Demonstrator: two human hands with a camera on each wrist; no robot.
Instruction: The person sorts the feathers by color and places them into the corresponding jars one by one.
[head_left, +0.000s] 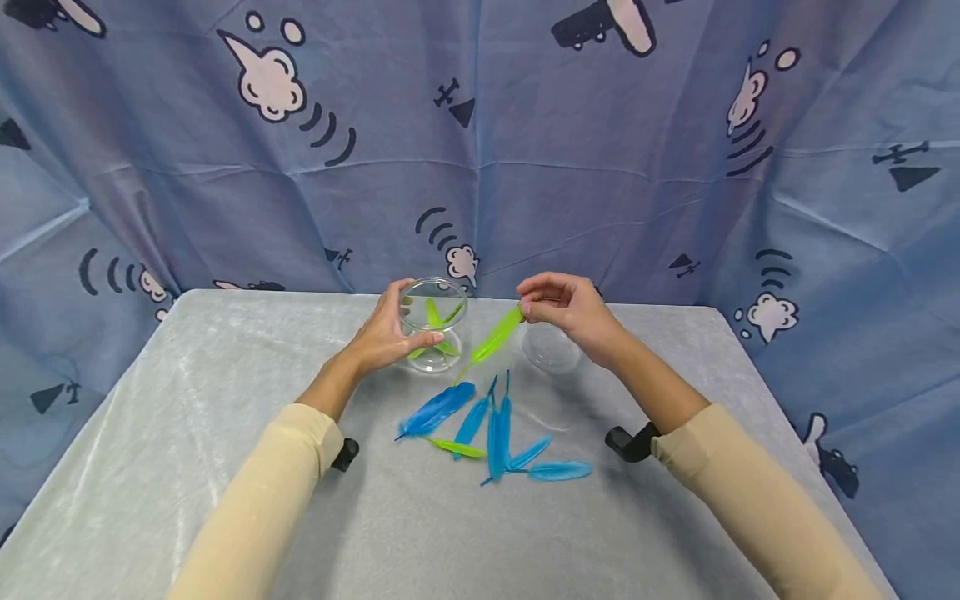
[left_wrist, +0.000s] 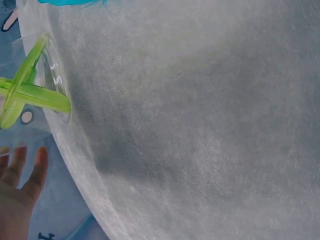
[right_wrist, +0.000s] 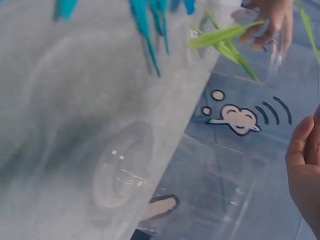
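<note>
My left hand (head_left: 378, 333) grips a clear plastic jar (head_left: 435, 367) from its left side, thumb across the front. Several green feathers (left_wrist: 42, 96) stand crossed inside this jar, which is upright on the table. Between thumb and fingertips my right hand (head_left: 573, 310) pinches another green feather (head_left: 497, 335), its quill slanting down toward the left, to the right of the jar. Below the hands lie several blue feathers (head_left: 438, 408) and one loose green feather (head_left: 459, 448) on the pale cloth. A second clear jar (right_wrist: 122, 167) stands beneath the right hand, partly hidden by it in the head view.
The table (head_left: 247, 467) is covered with a light grey cloth. Right behind its far edge hangs a blue printed curtain (head_left: 390, 192). Black wrist straps (head_left: 633, 442) show beneath both sleeves.
</note>
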